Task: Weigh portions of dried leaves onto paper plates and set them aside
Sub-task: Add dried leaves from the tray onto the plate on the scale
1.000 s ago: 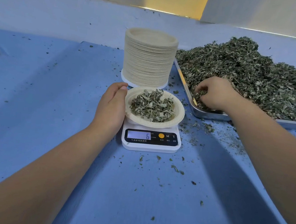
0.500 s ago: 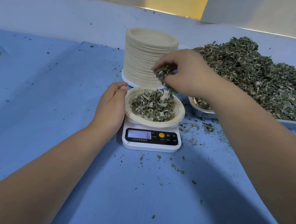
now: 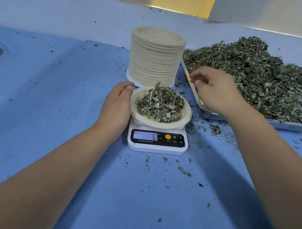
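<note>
Dried leaves sit heaped on a paper plate that rests on the scale, whose display shows 6. Left of the scale, the left hand lies open with fingers curled against the plate's rim, probably to steady it. Right of the scale, the right hand hovers loosely open and empty over the tray, likely placed to pinch more leaves.

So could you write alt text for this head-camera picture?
A paper plate heaped with dried leaves sits on a scale. The left hand touches its rim; the right hand hovers over a leaf-filled tray.
</note>
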